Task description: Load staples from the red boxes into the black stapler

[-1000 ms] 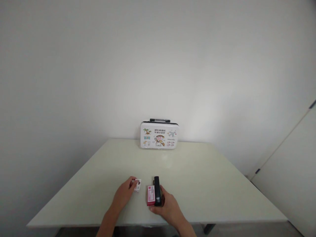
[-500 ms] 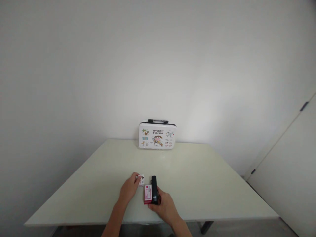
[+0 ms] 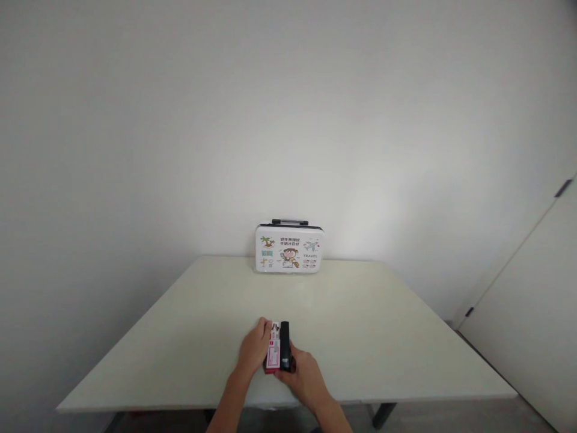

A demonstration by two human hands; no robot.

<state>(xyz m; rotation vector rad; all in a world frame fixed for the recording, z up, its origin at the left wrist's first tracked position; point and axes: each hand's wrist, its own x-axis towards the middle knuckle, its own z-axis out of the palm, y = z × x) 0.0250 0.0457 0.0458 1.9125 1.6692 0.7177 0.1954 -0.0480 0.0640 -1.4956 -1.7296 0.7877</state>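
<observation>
Close to the table's front edge, a black stapler (image 3: 285, 343) stands lengthwise beside a pink-and-white box (image 3: 273, 356), the two side by side. My right hand (image 3: 305, 374) is closed around the stapler's right side and near end, its thumb reaching to the near end of the pink box. Fingers of my left hand (image 3: 255, 349) wrap the left side of a small white box with a dark picture (image 3: 275, 329), which sits at the far end of the pink box and next to the stapler. The left fingertips are partly hidden.
A white cartoon-printed case (image 3: 289, 249) with a black handle stands upright at the back of the pale table (image 3: 360, 337), near the wall. On the right is a white door (image 3: 541, 288).
My left hand has moved right, bringing the small white box against the pink box and the stapler. My right hand keeps its hold. The view has shifted slightly.
</observation>
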